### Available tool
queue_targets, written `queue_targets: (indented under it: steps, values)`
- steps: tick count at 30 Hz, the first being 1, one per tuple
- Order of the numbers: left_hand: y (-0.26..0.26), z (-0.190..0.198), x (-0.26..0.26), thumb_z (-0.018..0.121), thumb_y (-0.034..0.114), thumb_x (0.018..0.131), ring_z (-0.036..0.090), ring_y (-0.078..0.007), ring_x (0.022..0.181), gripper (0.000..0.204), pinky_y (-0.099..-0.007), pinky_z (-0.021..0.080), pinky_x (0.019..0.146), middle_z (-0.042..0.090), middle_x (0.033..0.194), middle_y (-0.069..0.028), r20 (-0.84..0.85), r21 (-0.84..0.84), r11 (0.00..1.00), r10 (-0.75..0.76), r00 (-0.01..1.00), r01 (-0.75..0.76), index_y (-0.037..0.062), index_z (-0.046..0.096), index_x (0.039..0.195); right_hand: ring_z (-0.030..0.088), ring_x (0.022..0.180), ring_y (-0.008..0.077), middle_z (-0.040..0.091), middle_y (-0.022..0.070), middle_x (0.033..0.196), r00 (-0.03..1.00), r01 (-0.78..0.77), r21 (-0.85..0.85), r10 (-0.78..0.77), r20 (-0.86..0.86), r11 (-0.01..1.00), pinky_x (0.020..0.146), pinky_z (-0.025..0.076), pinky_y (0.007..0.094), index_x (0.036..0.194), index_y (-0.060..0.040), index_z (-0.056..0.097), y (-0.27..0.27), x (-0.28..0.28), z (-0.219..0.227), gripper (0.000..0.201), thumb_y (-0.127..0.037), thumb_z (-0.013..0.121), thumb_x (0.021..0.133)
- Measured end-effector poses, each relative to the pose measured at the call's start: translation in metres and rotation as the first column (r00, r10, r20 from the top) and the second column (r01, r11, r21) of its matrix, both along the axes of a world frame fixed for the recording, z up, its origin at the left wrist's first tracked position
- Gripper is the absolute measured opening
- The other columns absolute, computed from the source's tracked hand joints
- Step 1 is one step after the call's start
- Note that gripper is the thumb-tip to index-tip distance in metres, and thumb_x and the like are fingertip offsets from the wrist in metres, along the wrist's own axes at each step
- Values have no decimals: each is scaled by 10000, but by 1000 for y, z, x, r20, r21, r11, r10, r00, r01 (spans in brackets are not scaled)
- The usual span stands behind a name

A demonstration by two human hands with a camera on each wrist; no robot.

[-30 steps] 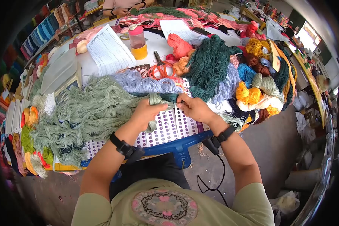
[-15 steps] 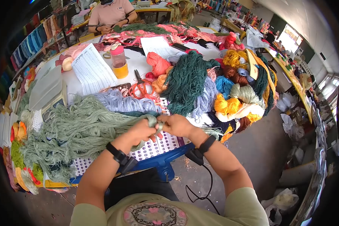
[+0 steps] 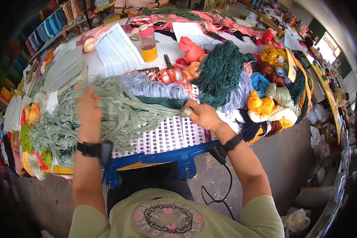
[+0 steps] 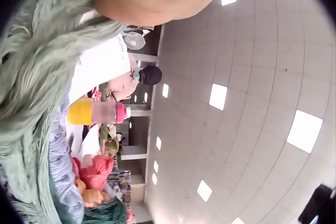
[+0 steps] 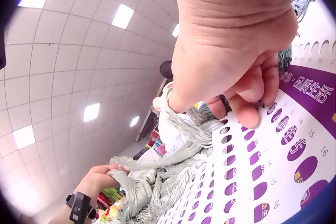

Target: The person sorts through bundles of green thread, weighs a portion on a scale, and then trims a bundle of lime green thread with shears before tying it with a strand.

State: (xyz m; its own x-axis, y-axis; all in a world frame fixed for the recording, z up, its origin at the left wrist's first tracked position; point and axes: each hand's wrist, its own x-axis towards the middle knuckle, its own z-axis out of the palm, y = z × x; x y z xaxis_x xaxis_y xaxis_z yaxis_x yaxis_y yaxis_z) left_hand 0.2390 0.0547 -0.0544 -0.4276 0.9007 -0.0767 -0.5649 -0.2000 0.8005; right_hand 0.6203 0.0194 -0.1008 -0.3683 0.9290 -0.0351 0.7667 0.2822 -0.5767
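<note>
Pale green yarn [image 3: 119,107] lies in a thick, loose heap over the left of the table. My right hand [image 3: 204,116] pinches a looped end of it over a white card [image 3: 166,137] with rows of purple dots. In the right wrist view the loop [image 5: 181,124] passes round the thumb. From there a stretched strand [image 5: 157,162] runs to my left hand [image 3: 89,113], which is blurred and over the heap's far left. The left fingers close on the strand in the right wrist view. A dark green skein [image 3: 162,101] lies just behind the stretched part.
Behind the heap are lavender yarn [image 3: 156,85], orange-handled scissors [image 3: 170,73], a pink-lidded bottle [image 3: 147,43] and a printed sheet [image 3: 117,51]. Dark green yarn [image 3: 222,71] and several coloured skeins crowd the right. A blue rail [image 3: 162,156] edges the near side. Another person [image 3: 137,6] sits opposite.
My left hand has left the right hand's side and swung far left over the heap, with yarn now stretched between them. The right hand still pinches its end. The head view has shifted.
</note>
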Motion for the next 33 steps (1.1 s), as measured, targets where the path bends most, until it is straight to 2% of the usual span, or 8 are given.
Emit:
queue_targets:
  steps: [7,10,19,23,25,29,31,33]
  values:
    - [-32,-53,166,699,229,871,581,-45,572,182,-235,430,497,616,630,-23,-708,-151,782,-512,486,604,50,707,905,660,773,362,666,130,741,1000,2,32,-3,9,999,681,495,464,1031,-130,534,-5,-4,16,471,-582,472,918]
    - [-30,-53,186,698,319,835,663,-331,713,334,-425,510,663,656,747,-203,-869,-445,774,-494,-9,449,-13,659,855,659,764,356,665,130,742,1000,12,32,-13,24,999,666,494,463,1031,-132,529,-6,-4,19,382,-496,528,916]
    - [-26,-59,124,677,269,806,647,-390,792,308,-454,494,737,663,821,-238,-926,-373,841,-307,-220,393,-23,666,905,640,744,379,659,149,764,996,81,200,-87,22,977,655,491,482,973,-171,563,6,-7,-15,94,-241,559,911]
    - [-36,-42,91,664,239,823,633,-320,645,270,-382,474,599,669,755,-197,-891,-428,790,-451,-56,439,0,681,949,640,740,378,660,134,761,995,70,205,-83,52,976,656,497,486,959,-173,567,4,-11,-9,92,-245,529,916]
    - [-35,-32,80,637,220,857,563,-175,501,219,-296,400,464,670,716,-120,-649,-548,742,-668,362,386,29,694,947,639,739,378,660,136,763,993,77,191,-92,69,979,649,493,485,951,-176,567,3,-11,-7,89,-244,520,918]
    - [-49,28,68,579,236,908,479,-90,454,268,-217,324,417,659,717,-76,-547,-316,870,-493,677,378,36,690,1049,642,729,369,661,130,752,995,37,234,-56,79,971,638,487,478,973,-165,574,-2,-13,-12,111,-249,547,906]
    - [-54,39,52,561,267,930,564,-122,556,396,-210,338,420,684,911,-119,-468,-243,832,-551,690,500,24,589,1242,636,643,310,624,117,674,988,154,138,-148,-53,978,601,481,419,1011,-134,579,-7,-18,-4,170,-217,627,871]
    - [-61,55,73,533,309,954,641,-235,993,557,-212,417,454,548,1299,-180,51,327,575,-803,594,750,24,396,1413,638,660,211,651,45,716,962,200,11,-195,-189,980,642,495,350,1044,-113,618,-13,-31,11,203,-208,662,869]
